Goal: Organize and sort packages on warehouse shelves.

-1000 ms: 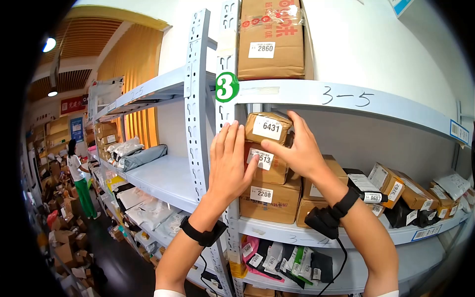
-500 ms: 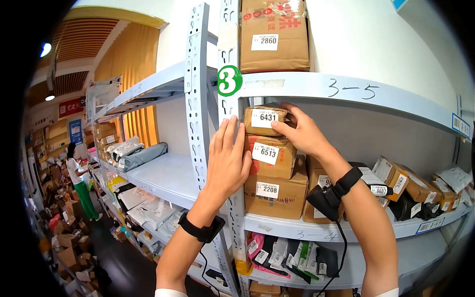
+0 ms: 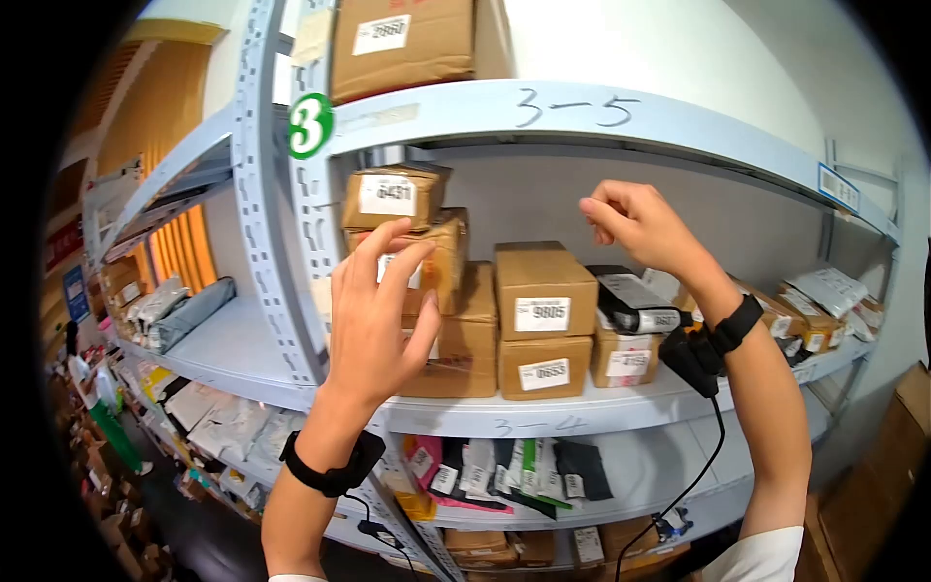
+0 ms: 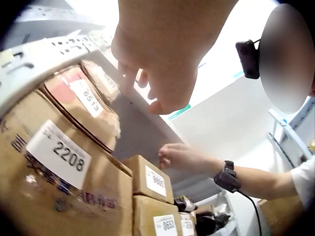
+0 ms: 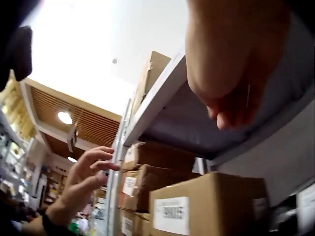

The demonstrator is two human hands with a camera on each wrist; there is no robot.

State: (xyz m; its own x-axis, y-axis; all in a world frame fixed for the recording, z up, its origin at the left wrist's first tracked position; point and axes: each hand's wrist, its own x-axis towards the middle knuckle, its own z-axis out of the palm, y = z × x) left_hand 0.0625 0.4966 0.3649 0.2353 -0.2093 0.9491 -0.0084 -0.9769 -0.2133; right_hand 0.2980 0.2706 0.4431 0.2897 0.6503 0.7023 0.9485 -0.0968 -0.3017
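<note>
My left hand [image 3: 378, 320] is raised in front of the box stack with fingers spread and slightly bent, holding nothing. It overlaps the middle box [image 3: 448, 254], labelled 6513 in the left wrist view, and the bottom box [image 4: 93, 196] labelled 2208. On top of that stack sits a small carton [image 3: 388, 197] labelled 6431, its sides skewed to the box beneath. My right hand [image 3: 640, 223] hovers to the right, under the upper shelf, its fingers curled in and nothing between them. Below and left of it, a box [image 3: 545, 291] labelled 9805 rests on another box [image 3: 546, 367].
A metal upright [image 3: 312, 233] stands left of the stack. Overhead runs the shelf beam [image 3: 582, 109] marked 3-5, with a large carton [image 3: 407, 48] on it. Black-wrapped parcels [image 3: 630, 296] and more cartons line the shelf rightward. Bagged parcels [image 3: 514, 470] lie on the shelf below.
My right hand has come off the top carton and moved right, its fingers curling in. My left hand now stands apart from the upright. The head view has swung right.
</note>
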